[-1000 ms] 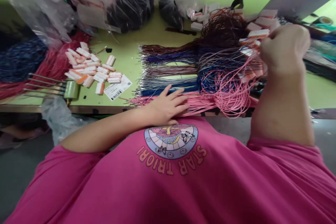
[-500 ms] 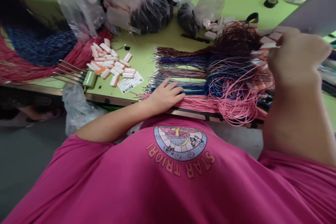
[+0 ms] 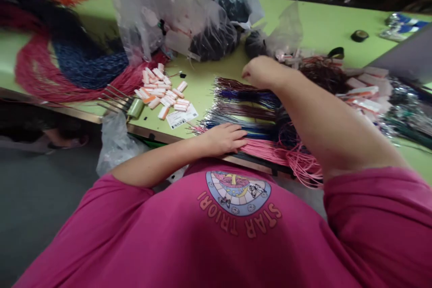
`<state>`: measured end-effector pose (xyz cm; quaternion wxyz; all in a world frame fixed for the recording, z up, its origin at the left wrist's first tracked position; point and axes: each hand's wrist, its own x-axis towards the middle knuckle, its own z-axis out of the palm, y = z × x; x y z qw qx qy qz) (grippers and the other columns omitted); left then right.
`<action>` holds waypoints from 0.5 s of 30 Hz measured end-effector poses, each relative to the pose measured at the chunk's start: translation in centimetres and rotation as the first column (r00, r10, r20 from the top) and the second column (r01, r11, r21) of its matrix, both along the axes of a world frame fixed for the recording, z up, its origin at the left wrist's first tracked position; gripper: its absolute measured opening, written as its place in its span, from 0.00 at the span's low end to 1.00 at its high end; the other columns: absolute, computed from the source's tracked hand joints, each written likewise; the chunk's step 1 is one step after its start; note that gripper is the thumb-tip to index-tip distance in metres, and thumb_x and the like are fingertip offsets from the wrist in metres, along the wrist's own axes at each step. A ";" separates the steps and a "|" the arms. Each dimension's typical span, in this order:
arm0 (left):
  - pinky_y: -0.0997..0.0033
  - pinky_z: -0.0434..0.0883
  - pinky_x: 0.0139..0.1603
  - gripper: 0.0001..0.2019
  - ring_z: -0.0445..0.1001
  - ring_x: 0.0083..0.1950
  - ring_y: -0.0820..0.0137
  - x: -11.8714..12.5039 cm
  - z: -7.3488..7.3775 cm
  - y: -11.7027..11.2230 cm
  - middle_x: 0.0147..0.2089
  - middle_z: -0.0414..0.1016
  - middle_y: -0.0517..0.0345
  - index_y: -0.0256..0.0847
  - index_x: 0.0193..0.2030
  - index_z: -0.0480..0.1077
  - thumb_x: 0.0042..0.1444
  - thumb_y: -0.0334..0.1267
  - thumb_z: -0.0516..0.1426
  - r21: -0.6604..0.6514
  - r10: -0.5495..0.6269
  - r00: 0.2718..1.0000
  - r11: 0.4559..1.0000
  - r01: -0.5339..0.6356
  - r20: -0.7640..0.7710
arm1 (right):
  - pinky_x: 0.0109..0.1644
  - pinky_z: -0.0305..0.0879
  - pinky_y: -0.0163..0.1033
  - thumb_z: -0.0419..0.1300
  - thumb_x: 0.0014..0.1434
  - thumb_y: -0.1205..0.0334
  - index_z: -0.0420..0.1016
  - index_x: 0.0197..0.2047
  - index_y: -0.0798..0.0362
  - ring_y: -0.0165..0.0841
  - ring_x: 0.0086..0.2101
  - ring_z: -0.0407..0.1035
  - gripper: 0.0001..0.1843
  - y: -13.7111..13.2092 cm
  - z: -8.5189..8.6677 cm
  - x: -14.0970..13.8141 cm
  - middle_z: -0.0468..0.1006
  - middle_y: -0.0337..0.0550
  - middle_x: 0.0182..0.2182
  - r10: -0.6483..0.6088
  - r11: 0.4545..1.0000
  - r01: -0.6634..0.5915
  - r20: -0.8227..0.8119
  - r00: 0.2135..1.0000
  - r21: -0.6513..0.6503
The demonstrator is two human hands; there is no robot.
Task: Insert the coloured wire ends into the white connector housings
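My left hand (image 3: 227, 138) lies flat at the front edge of the bench, resting on the pink wires (image 3: 266, 147) and blue wires (image 3: 258, 130). My right hand (image 3: 265, 73) is curled over the far side of the wire bundles, close to the dark brown wires (image 3: 232, 83). Its fingers are closed, and what they hold, if anything, is hidden. Several bundles lie side by side, their metal-tipped ends (image 3: 211, 108) pointing left. The right forearm covers part of their looped ends.
White-and-orange connector pieces (image 3: 162, 92) are piled left of the wires, by a printed label (image 3: 182, 116). A green-handled tool with metal prongs (image 3: 135, 108) lies near the edge. Plastic bags (image 3: 216, 38) stand behind. Black tape (image 3: 359, 35) sits at the back right.
My right hand has swung from the far right leftward and inward, to above the far side of the wire bundles. My left hand stays on the wires. The view has shifted slightly.
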<state>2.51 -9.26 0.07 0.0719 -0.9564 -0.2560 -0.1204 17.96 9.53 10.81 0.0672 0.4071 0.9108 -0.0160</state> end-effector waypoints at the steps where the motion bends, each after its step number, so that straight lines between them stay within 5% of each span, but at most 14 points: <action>1: 0.54 0.80 0.56 0.18 0.81 0.59 0.53 -0.6 -0.2 -0.3 0.61 0.82 0.40 0.37 0.58 0.78 0.69 0.46 0.60 -0.005 0.002 1.000 1.000 -0.002 0.026 | 0.55 0.70 0.44 0.61 0.67 0.68 0.87 0.54 0.59 0.44 0.52 0.79 0.17 1.0 -1.7 -0.4 0.85 0.60 0.52 0.006 1.000 -0.006 0.027 1.000 -0.006; 4: 0.53 0.80 0.59 0.20 0.80 0.61 0.56 -4.3 -0.7 -0.5 0.59 0.83 0.40 0.38 0.57 0.78 0.69 0.50 0.59 -0.020 0.045 0.989 0.999 -0.043 0.140 | 0.51 0.72 0.45 0.60 0.66 0.65 0.87 0.55 0.58 0.47 0.50 0.80 0.19 3.6 -6.0 0.7 0.85 0.63 0.52 -0.038 0.999 0.039 0.088 0.995 -0.017; 6: 0.55 0.80 0.58 0.14 0.81 0.58 0.60 -8.0 -0.3 0.4 0.54 0.85 0.44 0.41 0.55 0.79 0.70 0.44 0.57 -0.068 0.227 0.953 0.974 -0.218 0.198 | 0.52 0.71 0.46 0.59 0.66 0.63 0.87 0.56 0.54 0.47 0.51 0.79 0.20 4.8 -7.5 2.0 0.86 0.58 0.51 -0.048 0.997 0.050 0.047 0.998 -0.050; 8: 0.52 0.78 0.58 0.14 0.82 0.55 0.58 -11.7 0.9 2.4 0.52 0.85 0.44 0.41 0.54 0.79 0.68 0.37 0.55 -0.151 0.575 0.781 0.818 -0.555 0.244 | 0.53 0.71 0.46 0.58 0.65 0.63 0.88 0.54 0.50 0.47 0.51 0.78 0.20 5.5 -8.0 2.9 0.86 0.53 0.51 -0.076 0.995 0.076 -0.005 0.997 -0.069; 10: 0.46 0.75 0.61 0.14 0.81 0.56 0.53 -14.6 2.3 5.0 0.52 0.84 0.41 0.41 0.53 0.80 0.65 0.39 0.57 -0.251 0.814 0.548 0.581 -0.774 0.194 | 0.53 0.70 0.47 0.58 0.64 0.62 0.88 0.54 0.50 0.47 0.50 0.78 0.21 5.6 -7.8 3.1 0.87 0.53 0.50 -0.122 0.991 0.119 -0.041 0.992 -0.069; 12: 0.42 0.74 0.59 0.14 0.80 0.56 0.48 -16.2 3.4 7.8 0.52 0.83 0.38 0.40 0.51 0.80 0.65 0.43 0.57 -0.309 0.915 0.395 0.399 -0.863 0.077 | 0.52 0.70 0.47 0.58 0.63 0.62 0.88 0.54 0.51 0.47 0.50 0.77 0.22 5.3 -7.4 3.0 0.86 0.53 0.50 -0.153 0.987 0.149 -0.055 0.987 -0.060; 15: 0.42 0.74 0.52 0.13 0.80 0.47 0.48 -17.1 3.6 10.9 0.40 0.81 0.42 0.41 0.43 0.78 0.55 0.46 0.65 -0.377 0.942 0.300 0.227 -0.898 -0.148 | 0.50 0.70 0.48 0.57 0.63 0.61 0.88 0.54 0.51 0.49 0.50 0.77 0.22 4.9 -7.1 2.9 0.86 0.54 0.50 -0.159 0.986 0.156 -0.047 0.986 -0.055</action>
